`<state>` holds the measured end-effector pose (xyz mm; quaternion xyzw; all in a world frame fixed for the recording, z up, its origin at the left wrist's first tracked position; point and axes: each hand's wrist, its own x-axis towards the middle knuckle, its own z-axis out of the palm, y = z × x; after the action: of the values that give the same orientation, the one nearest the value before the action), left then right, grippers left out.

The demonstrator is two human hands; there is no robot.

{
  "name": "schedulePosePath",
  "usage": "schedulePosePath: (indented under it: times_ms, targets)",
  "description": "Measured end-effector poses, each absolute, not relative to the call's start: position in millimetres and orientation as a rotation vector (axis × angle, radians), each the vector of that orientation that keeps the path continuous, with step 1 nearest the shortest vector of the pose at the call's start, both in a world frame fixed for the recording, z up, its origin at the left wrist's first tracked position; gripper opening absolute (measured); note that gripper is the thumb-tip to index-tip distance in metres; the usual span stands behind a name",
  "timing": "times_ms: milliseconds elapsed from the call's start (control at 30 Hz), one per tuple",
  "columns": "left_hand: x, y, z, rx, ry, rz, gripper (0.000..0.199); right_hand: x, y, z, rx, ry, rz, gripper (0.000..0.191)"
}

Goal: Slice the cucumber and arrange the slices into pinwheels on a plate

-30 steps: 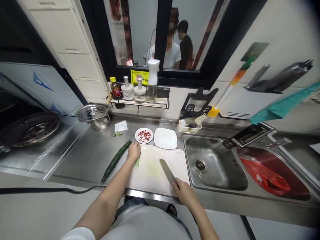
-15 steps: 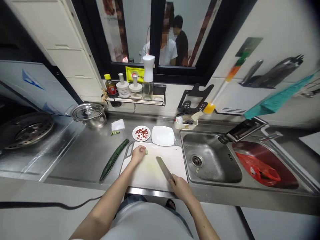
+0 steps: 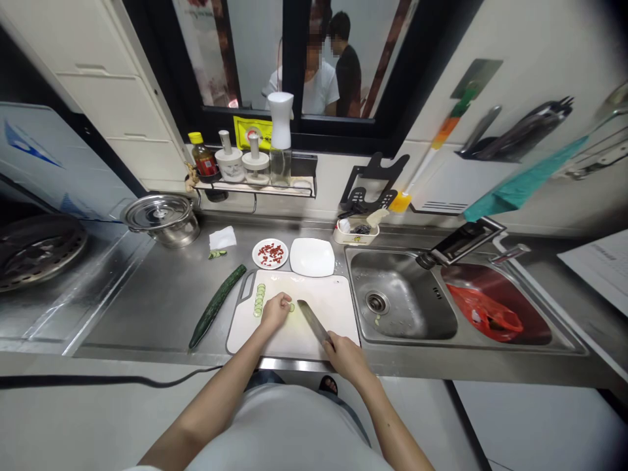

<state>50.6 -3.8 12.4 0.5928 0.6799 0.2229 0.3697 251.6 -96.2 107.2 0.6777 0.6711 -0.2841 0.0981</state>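
A row of overlapping cucumber slices [image 3: 259,301] lies on the left part of the white cutting board [image 3: 321,297]. To the right of that row, my left hand [image 3: 276,311] is low over the board, its fingers curled, with a single cucumber slice [image 3: 292,307] at the fingertips. My right hand [image 3: 345,355] grips the handle of a kitchen knife [image 3: 313,320]. The blade is angled up and left across the board, its tip close to the slice. A whole cucumber [image 3: 217,306] rests on the steel counter left of the board.
Behind the board are a plate of chopped red pieces [image 3: 269,253] and a white square plate [image 3: 312,257]. A steel sink [image 3: 402,297] adjoins on the right. A lidded pot [image 3: 167,221], white paper [image 3: 222,237] and green scraps [image 3: 217,254] are at back left. A shelf [image 3: 260,190] holds bottles and jars.
My left hand has moved right and nearer to me with the slice, uncovering the row of slices. The knife has barely moved on the board. The camera view has shifted slightly.
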Motion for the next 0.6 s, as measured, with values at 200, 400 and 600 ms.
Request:
schedulePosePath:
  times_ms: [200,400,600]
  targets:
    - [49,-6,8,1.65,1.78,0.531,0.023,249,-98,105,1.975,2.004,-0.813,0.026]
    - [46,-7,0,1.718,1.753,0.564,0.024,246,-98,104,1.958,1.967,-0.814,0.028]
    - [44,-7,1,1.74,1.729,0.542,0.03,245,-98,107,1.938,1.987,-0.792,0.027]
